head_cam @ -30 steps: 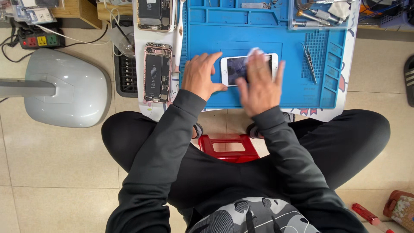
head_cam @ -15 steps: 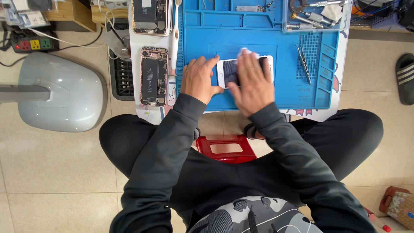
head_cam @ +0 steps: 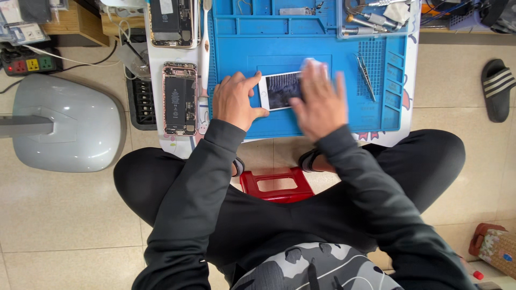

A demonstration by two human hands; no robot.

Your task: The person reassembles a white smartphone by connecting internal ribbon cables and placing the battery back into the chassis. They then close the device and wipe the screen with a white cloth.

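A white phone [head_cam: 280, 89] lies screen up on the blue work mat [head_cam: 301, 37]. My left hand [head_cam: 235, 100] grips the phone's left end between thumb and fingers. My right hand [head_cam: 321, 102] is blurred and lies flat over the phone's right half. It presses a small white cloth [head_cam: 313, 64] against the screen, and the cloth shows at the fingertips. The right end of the phone is hidden under this hand.
Tweezers [head_cam: 365, 76] lie on the mat right of my hands. Two opened phones [head_cam: 180, 98] [head_cam: 168, 21] sit left of the mat. Tools fill the mat's top right tray [head_cam: 376, 21]. On the floor are a grey domed base [head_cam: 70, 123], a power strip [head_cam: 24, 64], a sandal [head_cam: 499, 88] and a red stool [head_cam: 277, 185].
My right hand has slid back and forth over the phone screen with the cloth and is now over its right half. My left hand keeps hold of the left end.
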